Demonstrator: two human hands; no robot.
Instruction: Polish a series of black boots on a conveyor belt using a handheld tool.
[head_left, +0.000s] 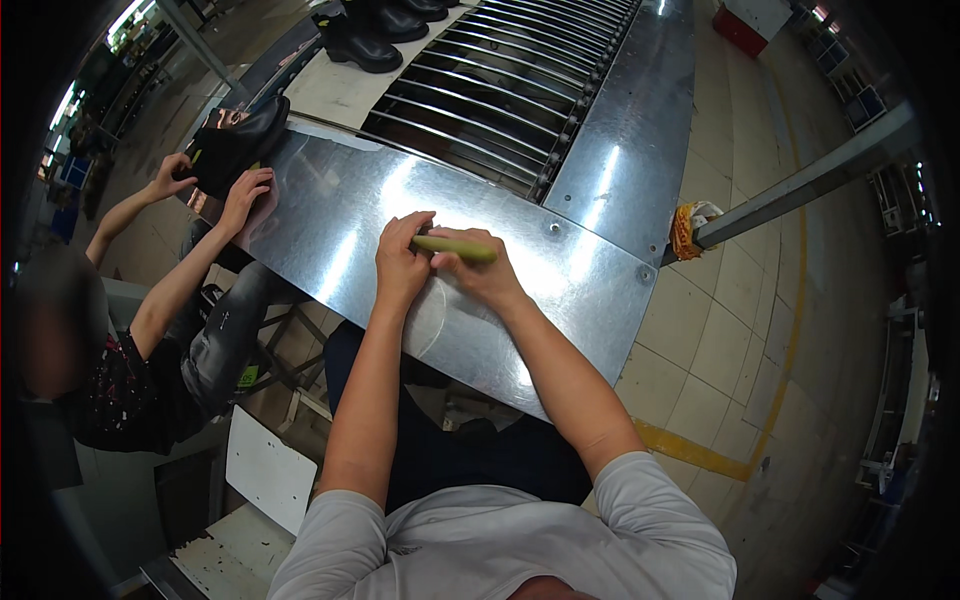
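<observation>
My right hand [488, 276] is closed round a smooth, olive-green, elongated object [458, 247] with a rounded right end, held over the metal tabletop [340, 210]. Its narrower left end reaches the fingers of my left hand [402, 262]. Those fingers are curled, and whatever may be between them is hidden. Both hands are close together above the near part of the sheet-metal surface. What kind of tool or thing the green object is, I cannot tell.
Beyond the tabletop runs a roller conveyor [490, 85]. Black ankle boots [360, 45] stand at its far left. To the left, a seated co-worker's hands [240, 198] handle another black boot [240, 150]. A metal post [800, 185] slants in at right; a white chair [270, 465] stands lower left.
</observation>
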